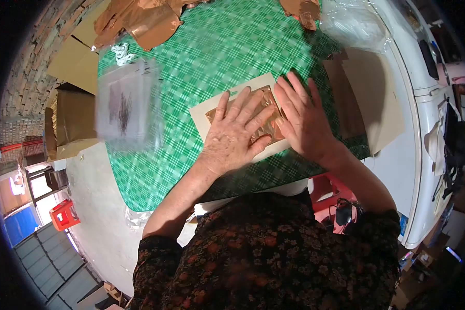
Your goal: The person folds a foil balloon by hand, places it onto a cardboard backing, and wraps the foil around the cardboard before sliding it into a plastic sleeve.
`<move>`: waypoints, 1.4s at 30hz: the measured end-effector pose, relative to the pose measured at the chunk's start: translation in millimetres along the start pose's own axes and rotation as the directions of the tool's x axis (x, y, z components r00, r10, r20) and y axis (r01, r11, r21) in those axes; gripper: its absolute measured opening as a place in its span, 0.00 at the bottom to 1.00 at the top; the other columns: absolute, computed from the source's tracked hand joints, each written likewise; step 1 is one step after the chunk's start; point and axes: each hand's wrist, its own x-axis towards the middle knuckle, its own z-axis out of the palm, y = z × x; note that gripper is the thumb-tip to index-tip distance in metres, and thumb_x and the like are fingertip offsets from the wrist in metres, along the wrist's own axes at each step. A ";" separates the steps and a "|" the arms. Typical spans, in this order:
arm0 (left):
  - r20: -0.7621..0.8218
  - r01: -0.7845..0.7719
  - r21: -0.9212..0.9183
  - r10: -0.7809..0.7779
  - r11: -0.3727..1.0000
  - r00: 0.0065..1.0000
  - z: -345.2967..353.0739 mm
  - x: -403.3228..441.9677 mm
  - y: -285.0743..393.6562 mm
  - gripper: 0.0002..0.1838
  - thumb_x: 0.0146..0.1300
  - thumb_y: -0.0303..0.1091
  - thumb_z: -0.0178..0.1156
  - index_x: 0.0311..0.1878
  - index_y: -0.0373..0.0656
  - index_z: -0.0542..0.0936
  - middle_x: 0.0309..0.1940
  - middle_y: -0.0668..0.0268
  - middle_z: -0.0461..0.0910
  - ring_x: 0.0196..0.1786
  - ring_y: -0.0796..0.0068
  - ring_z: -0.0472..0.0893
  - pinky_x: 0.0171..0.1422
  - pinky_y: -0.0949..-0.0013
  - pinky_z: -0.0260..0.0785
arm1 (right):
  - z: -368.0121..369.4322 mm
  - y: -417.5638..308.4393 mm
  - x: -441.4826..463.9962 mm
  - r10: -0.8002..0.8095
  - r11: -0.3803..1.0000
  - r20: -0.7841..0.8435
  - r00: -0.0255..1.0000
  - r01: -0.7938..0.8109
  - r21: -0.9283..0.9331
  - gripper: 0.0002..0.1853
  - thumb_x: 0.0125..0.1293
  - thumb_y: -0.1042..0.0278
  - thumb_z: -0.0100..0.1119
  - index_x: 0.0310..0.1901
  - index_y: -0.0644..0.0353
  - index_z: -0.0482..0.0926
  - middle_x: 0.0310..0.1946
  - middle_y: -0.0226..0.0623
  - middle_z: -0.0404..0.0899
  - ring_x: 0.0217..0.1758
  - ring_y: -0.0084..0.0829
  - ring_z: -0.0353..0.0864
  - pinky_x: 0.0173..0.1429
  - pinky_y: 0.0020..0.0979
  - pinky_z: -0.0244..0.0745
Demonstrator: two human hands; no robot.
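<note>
A cream card (200, 114) with a shiny copper-coloured panel (275, 133) in its middle lies on the green checked tablecloth (201, 57), close to the front edge. My left hand (231, 135) lies flat over the left and middle part of the panel, fingers spread. At the card's right edge rests my right hand (306, 121), its fingers stretched out and apart, the thumb near the panel. Neither hand holds anything. Part of the panel is hidden under my left hand.
Clear plastic sleeves (128, 103) lie at the left, with a white string bundle (122, 53) behind them. Copper-coloured sheets (144, 20) are at the back left. Clear plastic wrap (354, 23) sits back right, above cardboard (374, 98). A red stool (64, 215) stands on the floor.
</note>
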 end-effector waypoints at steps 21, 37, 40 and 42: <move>0.006 0.076 -0.041 -0.076 0.996 0.997 6.9 -2.4 3.8 0.39 0.78 0.59 0.52 0.85 0.47 0.66 0.86 0.59 0.61 0.91 0.52 0.50 0.94 0.38 0.31 | 45.6 -30.2 41.4 0.157 0.821 -0.123 0.980 -0.060 0.567 0.35 0.86 0.55 0.45 0.83 0.71 0.55 0.76 0.67 0.64 0.76 0.65 0.68 0.79 0.54 0.64; -0.045 0.124 -0.035 -0.126 0.992 0.991 23.4 -66.3 61.0 0.34 0.78 0.53 0.54 0.82 0.51 0.71 0.86 0.61 0.62 0.90 0.54 0.53 0.93 0.38 0.35 | 33.7 -73.6 -32.2 0.236 0.664 -0.035 0.971 -0.135 0.736 0.30 0.85 0.65 0.46 0.82 0.69 0.60 0.76 0.62 0.69 0.81 0.60 0.68 0.84 0.50 0.60; -0.053 0.131 -0.047 -0.134 0.990 0.990 21.8 -74.9 67.2 0.36 0.76 0.51 0.57 0.84 0.51 0.69 0.88 0.62 0.58 0.91 0.54 0.52 0.94 0.39 0.34 | 20.2 -76.1 -64.6 0.321 0.724 -0.080 0.944 -0.190 0.663 0.27 0.83 0.71 0.47 0.80 0.65 0.64 0.76 0.56 0.71 0.80 0.57 0.72 0.83 0.49 0.65; -0.062 0.135 -0.055 -0.139 0.989 0.988 21.1 -76.3 69.0 0.37 0.76 0.49 0.58 0.85 0.52 0.67 0.88 0.62 0.58 0.91 0.54 0.52 0.94 0.39 0.34 | 18.9 -74.9 -83.8 0.317 0.764 -0.115 0.941 -0.182 0.620 0.26 0.83 0.73 0.47 0.79 0.65 0.66 0.76 0.57 0.71 0.80 0.57 0.72 0.83 0.50 0.64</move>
